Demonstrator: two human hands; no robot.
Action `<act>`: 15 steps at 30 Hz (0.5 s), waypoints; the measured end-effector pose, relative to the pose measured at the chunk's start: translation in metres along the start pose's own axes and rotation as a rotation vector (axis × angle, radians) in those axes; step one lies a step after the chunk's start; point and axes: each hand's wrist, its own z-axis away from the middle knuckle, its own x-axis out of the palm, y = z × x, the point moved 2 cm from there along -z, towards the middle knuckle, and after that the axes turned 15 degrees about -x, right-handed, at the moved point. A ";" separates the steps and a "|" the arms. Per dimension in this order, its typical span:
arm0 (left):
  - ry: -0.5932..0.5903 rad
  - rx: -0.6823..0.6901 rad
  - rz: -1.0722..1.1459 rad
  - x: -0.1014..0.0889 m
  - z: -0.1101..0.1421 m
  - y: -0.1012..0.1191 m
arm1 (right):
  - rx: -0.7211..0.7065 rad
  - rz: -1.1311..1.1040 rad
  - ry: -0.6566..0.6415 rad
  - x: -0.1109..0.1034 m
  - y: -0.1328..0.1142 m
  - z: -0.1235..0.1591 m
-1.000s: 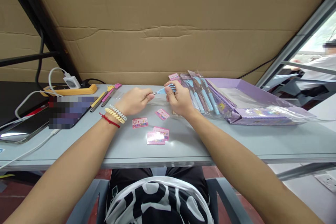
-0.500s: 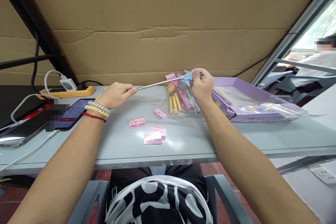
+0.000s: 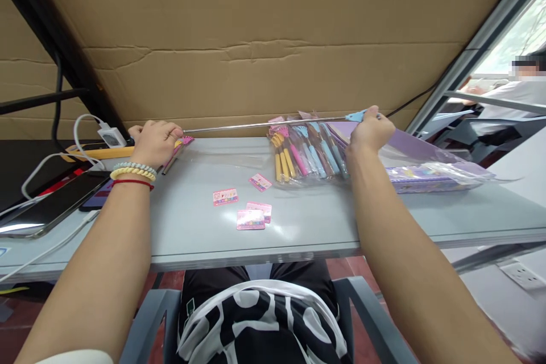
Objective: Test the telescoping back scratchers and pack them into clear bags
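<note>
Stretched between my hands is a telescopic back scratcher, its thin metal rod nearly level and long. My left hand is closed on its left end, so the grip there is hidden. My right hand is closed at the other end, by the light blue claw head. Beneath my left hand, pink and yellow back scratchers lie partly covered. Behind the rod's right part is a clear bag of back scratchers with yellow, pink, blue and brown handles.
Several small pink cards lie on the grey table. To the right stands an open purple box with plastic film. Phones, white cables and a yellow power strip are at left. A person sits far right.
My hands have moved apart, left hand leftward and right hand rightward. The rod between them has grown much longer and levelled out. More of the bagged scratchers now shows.
</note>
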 end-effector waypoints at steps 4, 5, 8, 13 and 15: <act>0.027 -0.073 -0.007 0.001 -0.004 -0.022 | 0.088 -0.007 0.132 -0.015 0.012 -0.020; 0.026 -0.087 -0.007 0.002 -0.005 -0.027 | 0.101 -0.016 0.158 -0.018 0.014 -0.024; 0.054 -0.109 0.012 0.004 -0.010 -0.037 | 0.093 -0.054 0.226 -0.023 0.016 -0.030; 0.021 -0.074 0.011 0.005 -0.011 -0.035 | 0.089 -0.056 0.242 -0.019 0.025 -0.034; 0.027 -0.089 0.028 0.005 -0.011 -0.032 | 0.081 -0.025 0.257 -0.015 0.034 -0.037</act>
